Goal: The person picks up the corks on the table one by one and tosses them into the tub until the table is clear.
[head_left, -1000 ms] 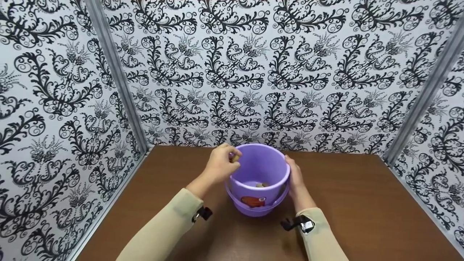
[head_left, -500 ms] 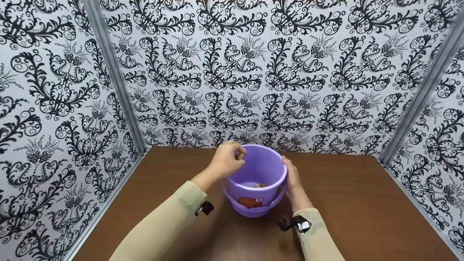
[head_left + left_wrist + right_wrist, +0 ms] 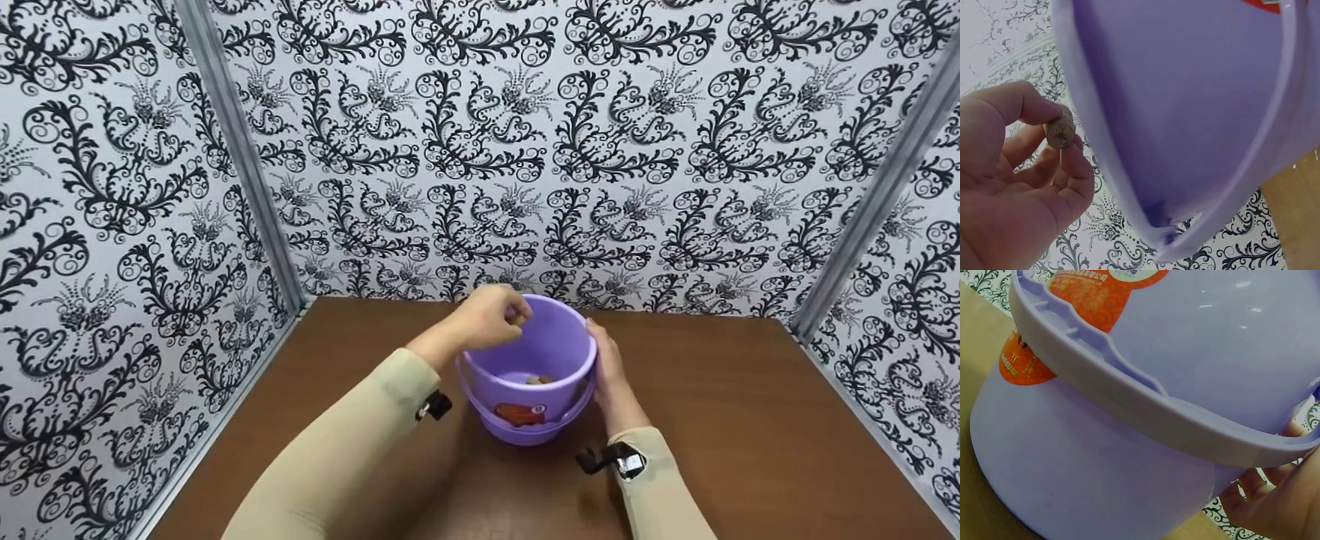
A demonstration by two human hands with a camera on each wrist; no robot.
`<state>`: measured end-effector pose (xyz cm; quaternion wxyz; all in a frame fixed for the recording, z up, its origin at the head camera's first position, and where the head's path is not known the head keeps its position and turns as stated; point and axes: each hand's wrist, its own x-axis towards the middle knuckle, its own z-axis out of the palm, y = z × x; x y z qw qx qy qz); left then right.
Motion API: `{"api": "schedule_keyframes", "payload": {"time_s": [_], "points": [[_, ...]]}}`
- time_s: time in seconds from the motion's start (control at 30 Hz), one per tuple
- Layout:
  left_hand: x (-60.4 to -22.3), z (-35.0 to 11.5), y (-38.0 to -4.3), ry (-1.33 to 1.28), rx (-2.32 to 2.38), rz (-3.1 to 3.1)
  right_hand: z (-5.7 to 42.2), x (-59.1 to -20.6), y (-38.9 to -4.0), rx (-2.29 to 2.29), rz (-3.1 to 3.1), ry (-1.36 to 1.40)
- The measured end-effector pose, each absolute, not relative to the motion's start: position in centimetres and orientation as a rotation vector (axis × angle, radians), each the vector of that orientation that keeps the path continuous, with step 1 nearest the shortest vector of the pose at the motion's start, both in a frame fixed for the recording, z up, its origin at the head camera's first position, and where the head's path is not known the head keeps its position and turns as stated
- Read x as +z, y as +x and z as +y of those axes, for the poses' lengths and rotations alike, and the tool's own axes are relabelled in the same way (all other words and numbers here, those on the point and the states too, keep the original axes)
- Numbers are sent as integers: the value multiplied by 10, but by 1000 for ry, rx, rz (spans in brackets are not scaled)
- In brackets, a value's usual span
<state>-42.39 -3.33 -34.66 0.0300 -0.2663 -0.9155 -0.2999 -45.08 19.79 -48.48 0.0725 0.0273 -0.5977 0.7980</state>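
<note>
A purple bucket (image 3: 495,381) stands on the table, its handle (image 3: 1123,410) hanging down across the front. My left hand (image 3: 491,316) is over the bucket's left rim in the head view. Between thumb and fingertips it pinches a short brown cork (image 3: 1060,132), plain in the left wrist view and mostly hidden by the fingers from above. Small brown pieces (image 3: 537,380), which look like more corks, lie on the bucket's floor, partly hidden by the near rim. My right hand (image 3: 609,367) holds the bucket's right side, fingertips close to the rim; some fingers show below the handle.
The brown table (image 3: 712,405) extends to both sides of the bucket. Walls with a black-and-white scroll pattern (image 3: 480,150) enclose it at the back and sides, with grey posts (image 3: 247,165) at the corners. An orange label (image 3: 519,414) is on the bucket's front.
My left hand has moved rightward and slightly up, from beside the left rim to over the opening, still pinching the cork. My right hand stays on the bucket's side.
</note>
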Motion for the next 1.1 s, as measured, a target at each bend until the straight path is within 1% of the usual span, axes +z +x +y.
{"api": "schedule_keyframes", "payload": {"time_s": [0.3, 0.57, 0.87, 1.1], "points": [[-334, -21, -430, -944, -843, -2834, 203, -489, -449, 2371, -1818, 79], [-336, -14, -436, -1042, -753, -2903, 204, -489, -449, 2408, -1800, 61], [-349, -20, -437, -1014, -736, -2954, 199, -495, -447, 2423, -1798, 57], [-351, -23, -431, -967, -731, -2930, 196, -498, -447, 2452, -1793, 65]]}}
